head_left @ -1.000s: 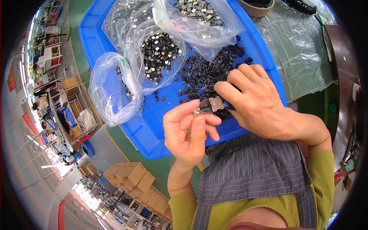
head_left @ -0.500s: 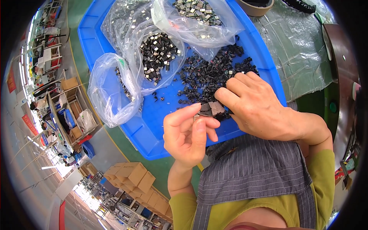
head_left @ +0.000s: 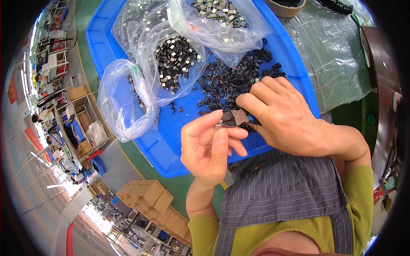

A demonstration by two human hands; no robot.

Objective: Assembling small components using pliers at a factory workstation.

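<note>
My left hand (head_left: 207, 147) pinches a small silver metal piece (head_left: 218, 126) between thumb and forefinger, its other fingers curled behind. Too little of the piece shows to tell its kind. Closed around a dark hand tool with a brown tape-like patch (head_left: 240, 117), my right hand (head_left: 284, 119) keeps the tool's end against or very near the piece. A bit of blue shows beside the tool, by my right fingers. Both hands are over the near side of a blue plastic tray (head_left: 164, 160). Small loose black parts (head_left: 228, 81) lie heaped just beyond them.
Inside the tray, a clear plastic bag (head_left: 175, 64) holds black parts with silver ends, and another bag (head_left: 218, 15) holds similar ones. A third clear bag (head_left: 124, 102) sags over the left side. Green sheeting (head_left: 329, 59) and a round tan container (head_left: 287, 7) lie to the right.
The tool has turned slightly in my right hand, and a bit of blue now shows beside it. My right fingers have shifted a little left. My left hand still pinches the metal piece.
</note>
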